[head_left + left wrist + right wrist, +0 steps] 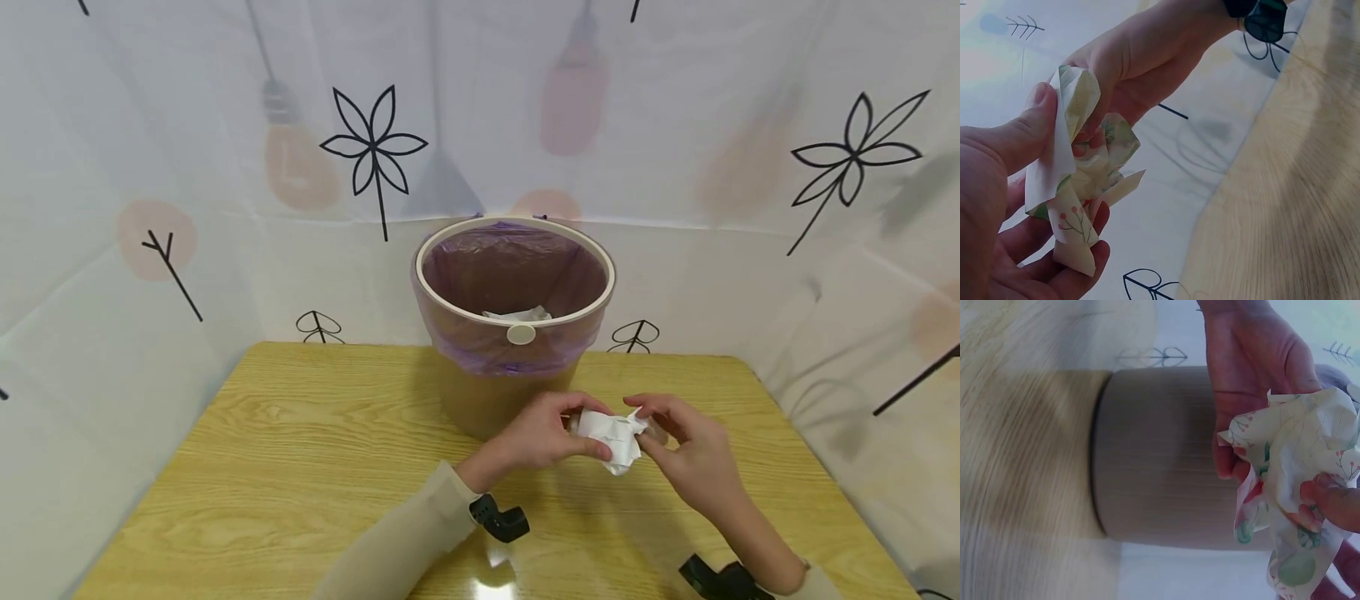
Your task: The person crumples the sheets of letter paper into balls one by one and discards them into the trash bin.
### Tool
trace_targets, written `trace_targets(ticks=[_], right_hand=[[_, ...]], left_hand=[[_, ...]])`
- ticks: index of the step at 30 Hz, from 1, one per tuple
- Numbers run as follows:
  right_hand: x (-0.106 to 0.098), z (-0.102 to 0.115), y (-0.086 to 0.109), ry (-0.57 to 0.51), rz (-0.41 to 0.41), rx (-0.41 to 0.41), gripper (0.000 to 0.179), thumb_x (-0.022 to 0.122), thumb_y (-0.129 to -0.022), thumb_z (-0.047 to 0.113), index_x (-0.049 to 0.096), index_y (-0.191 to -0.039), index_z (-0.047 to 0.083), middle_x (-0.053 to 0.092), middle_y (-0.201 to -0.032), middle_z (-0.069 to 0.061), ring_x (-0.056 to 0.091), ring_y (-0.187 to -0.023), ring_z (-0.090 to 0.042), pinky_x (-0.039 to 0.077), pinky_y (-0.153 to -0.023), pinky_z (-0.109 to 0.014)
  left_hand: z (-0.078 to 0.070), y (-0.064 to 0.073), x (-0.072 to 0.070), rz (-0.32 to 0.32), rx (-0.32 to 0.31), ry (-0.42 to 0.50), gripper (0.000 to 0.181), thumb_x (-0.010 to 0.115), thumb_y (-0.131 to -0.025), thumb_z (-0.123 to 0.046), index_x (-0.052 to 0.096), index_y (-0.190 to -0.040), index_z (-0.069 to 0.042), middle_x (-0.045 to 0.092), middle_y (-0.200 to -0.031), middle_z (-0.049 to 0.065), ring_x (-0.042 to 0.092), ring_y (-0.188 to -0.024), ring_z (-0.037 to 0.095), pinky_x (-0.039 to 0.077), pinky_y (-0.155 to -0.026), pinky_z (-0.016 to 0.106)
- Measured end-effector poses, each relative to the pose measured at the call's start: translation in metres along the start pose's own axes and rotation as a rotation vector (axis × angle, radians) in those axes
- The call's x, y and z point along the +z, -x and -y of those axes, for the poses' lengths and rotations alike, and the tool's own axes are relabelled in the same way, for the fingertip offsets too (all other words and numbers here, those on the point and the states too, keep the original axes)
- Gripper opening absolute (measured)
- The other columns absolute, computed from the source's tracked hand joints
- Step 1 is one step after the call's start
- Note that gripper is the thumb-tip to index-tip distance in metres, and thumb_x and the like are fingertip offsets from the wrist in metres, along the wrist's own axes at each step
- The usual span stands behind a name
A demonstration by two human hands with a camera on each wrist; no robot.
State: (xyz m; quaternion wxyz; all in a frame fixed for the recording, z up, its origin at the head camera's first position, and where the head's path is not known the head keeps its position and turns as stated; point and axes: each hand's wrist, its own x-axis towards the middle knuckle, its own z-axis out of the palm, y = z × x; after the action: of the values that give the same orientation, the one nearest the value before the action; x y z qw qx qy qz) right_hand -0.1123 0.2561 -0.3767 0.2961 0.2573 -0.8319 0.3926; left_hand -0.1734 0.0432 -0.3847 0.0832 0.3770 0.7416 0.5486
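A crumpled sheet of paper (617, 437), white with printed berries and leaves, is held up between both hands in front of a bin. My left hand (546, 433) grips its left side, thumb on the near face and fingers behind. From the right, my right hand (693, 454) pinches the other side with thumb and fingers. Folds and green and red prints on the paper (1297, 450) show in the right wrist view. In the left wrist view the paper (1069, 206) hides part of the right fingers.
The tan bin (472, 400) with a pale rim and a purple liner bag (480, 346) stands on the wooden table (300, 467), close to the patterned cloth backdrop (480, 108). Some white crumpled paper (525, 315) lies inside the bin.
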Motion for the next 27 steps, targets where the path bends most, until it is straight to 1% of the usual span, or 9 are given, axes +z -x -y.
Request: trace_targets(ticks=[2, 5, 8, 11, 14, 19, 22, 24, 27], right_hand=[[0.0003, 0.0007, -0.0001, 0.014, 0.012, 0.028, 0.045, 0.075, -0.069, -0.026, 0.062, -0.094, 0.009, 0.071, -0.110, -0.014, 0.058, -0.113, 0.003, 0.045, -0.089, -0.011], [0.0005, 0.0015, 0.0009, -0.018, 0.038, 0.065, 0.043, 0.073, -0.072, -0.025, 0.060, -0.097, 0.007, 0.069, -0.115, -0.013, 0.058, -0.112, 0.002, 0.048, -0.081, -0.011], [-0.0009, 0.0014, 0.0020, -0.193, 0.092, 0.090, 0.035, 0.064, -0.081, -0.026, 0.057, -0.104, 0.000, 0.066, -0.121, -0.011, 0.060, -0.112, -0.003, 0.054, -0.074, -0.017], [-0.0038, 0.0006, 0.0024, -0.355, 0.156, 0.113, 0.030, 0.055, -0.090, -0.022, 0.054, -0.116, -0.007, 0.062, -0.128, -0.005, 0.060, -0.117, -0.008, 0.055, -0.080, -0.022], [-0.0064, 0.0004, 0.0025, -0.459, 0.208, 0.159, 0.037, 0.054, -0.093, -0.019, 0.049, -0.128, -0.010, 0.057, -0.134, -0.002, 0.059, -0.118, -0.010, 0.056, -0.080, -0.026], [-0.0053, 0.0020, 0.0025, -0.478, 0.248, 0.173, 0.059, 0.068, -0.082, -0.020, 0.045, -0.136, -0.010, 0.054, -0.138, 0.002, 0.060, -0.115, -0.009, 0.059, -0.072, -0.030], [-0.0033, 0.0041, 0.0022, -0.429, 0.231, 0.141, 0.070, 0.075, -0.074, -0.020, 0.048, -0.137, -0.009, 0.056, -0.138, 0.000, 0.061, -0.115, -0.009, 0.058, -0.073, -0.029], [-0.0019, 0.0058, 0.0018, -0.396, 0.216, 0.120, 0.072, 0.078, -0.071, -0.020, 0.050, -0.137, -0.009, 0.058, -0.137, -0.005, 0.061, -0.114, -0.009, 0.058, -0.074, -0.029], [0.0010, 0.0076, 0.0016, -0.376, 0.185, 0.115, 0.067, 0.078, -0.071, -0.020, 0.055, -0.132, -0.008, 0.061, -0.130, -0.011, 0.062, -0.113, -0.010, 0.059, -0.070, -0.031]], left_hand=[[0.0011, -0.0002, -0.0008, 0.001, -0.001, 0.007, 0.042, 0.088, -0.076, -0.015, 0.071, -0.114, -0.009, 0.065, -0.095, -0.011, 0.054, -0.078, 0.001, 0.048, -0.066, 0.017], [0.0021, -0.0001, -0.0018, 0.013, -0.002, 0.028, 0.041, 0.087, -0.076, -0.014, 0.070, -0.114, -0.009, 0.065, -0.096, -0.011, 0.056, -0.080, 0.001, 0.048, -0.068, 0.018], [0.0023, 0.0003, -0.0021, 0.008, -0.007, 0.056, 0.042, 0.087, -0.076, -0.013, 0.070, -0.114, -0.008, 0.066, -0.098, -0.010, 0.058, -0.081, 0.001, 0.050, -0.069, 0.020], [0.0018, 0.0004, -0.0023, -0.033, -0.008, 0.054, 0.043, 0.088, -0.075, -0.014, 0.070, -0.114, -0.009, 0.066, -0.098, -0.010, 0.057, -0.080, 0.002, 0.050, -0.068, 0.020], [0.0015, 0.0002, -0.0023, -0.086, -0.012, 0.032, 0.044, 0.090, -0.074, -0.016, 0.071, -0.113, -0.010, 0.065, -0.096, -0.012, 0.056, -0.077, 0.002, 0.049, -0.065, 0.019], [0.0023, 0.0007, -0.0003, -0.143, -0.001, -0.001, 0.040, 0.090, -0.073, -0.019, 0.072, -0.107, -0.012, 0.065, -0.090, -0.013, 0.054, -0.073, 0.001, 0.047, -0.061, 0.018], [0.0032, 0.0006, 0.0013, -0.179, 0.012, -0.018, 0.036, 0.090, -0.073, -0.021, 0.073, -0.104, -0.013, 0.066, -0.090, -0.014, 0.054, -0.075, 0.001, 0.047, -0.062, 0.018], [0.0037, 0.0004, 0.0018, -0.202, 0.015, -0.015, 0.034, 0.091, -0.073, -0.022, 0.074, -0.102, -0.013, 0.067, -0.090, -0.015, 0.055, -0.077, 0.001, 0.047, -0.064, 0.018], [0.0046, 0.0004, 0.0021, -0.230, 0.011, -0.005, 0.034, 0.092, -0.071, -0.020, 0.074, -0.099, -0.013, 0.068, -0.089, -0.013, 0.056, -0.078, 0.001, 0.048, -0.064, 0.019]])
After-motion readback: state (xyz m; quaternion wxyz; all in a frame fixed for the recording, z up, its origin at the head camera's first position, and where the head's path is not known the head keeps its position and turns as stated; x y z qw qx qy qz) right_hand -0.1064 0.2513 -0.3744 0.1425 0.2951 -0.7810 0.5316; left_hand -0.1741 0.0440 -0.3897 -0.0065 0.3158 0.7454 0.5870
